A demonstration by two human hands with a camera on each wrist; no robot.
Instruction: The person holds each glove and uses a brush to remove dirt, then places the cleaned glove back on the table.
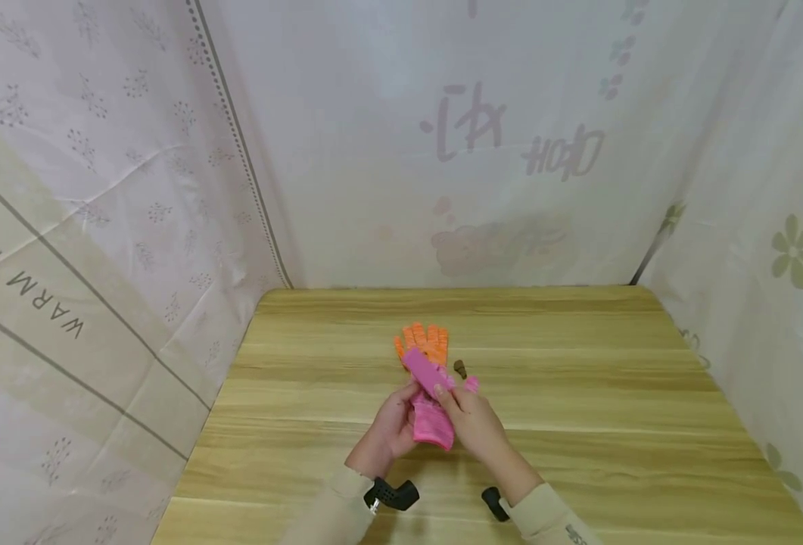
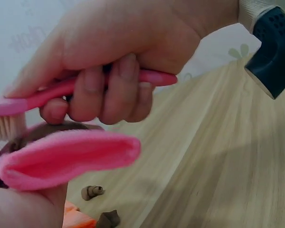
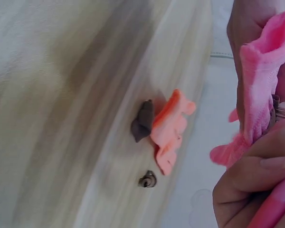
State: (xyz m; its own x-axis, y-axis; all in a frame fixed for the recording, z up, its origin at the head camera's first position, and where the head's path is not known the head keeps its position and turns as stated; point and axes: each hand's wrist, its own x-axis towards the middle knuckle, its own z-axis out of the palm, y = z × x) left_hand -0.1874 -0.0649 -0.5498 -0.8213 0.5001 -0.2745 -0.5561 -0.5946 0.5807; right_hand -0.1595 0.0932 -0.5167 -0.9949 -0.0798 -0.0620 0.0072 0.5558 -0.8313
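Observation:
My right hand (image 1: 477, 425) grips a pink brush (image 1: 421, 367) by its handle, with the fingers curled around it and the thumb along the top. In the left wrist view the pale bristles (image 2: 8, 126) point down at a brown smear (image 2: 61, 128) on a pink glove (image 1: 434, 425). That glove is held by my left hand (image 1: 389, 433) from below, its open cuff facing me. Part of the left hand is hidden beneath the glove, and the brush covers some of the glove's fingers in the head view.
Beyond my hands an orange glove (image 1: 435, 337) lies on the wooden table (image 1: 578, 363). Beside it are a dark brown lump (image 3: 142, 121) and a smaller coiled brown lump (image 3: 147, 179). Printed cloth curtains (image 1: 374, 151) enclose the table's back and sides.

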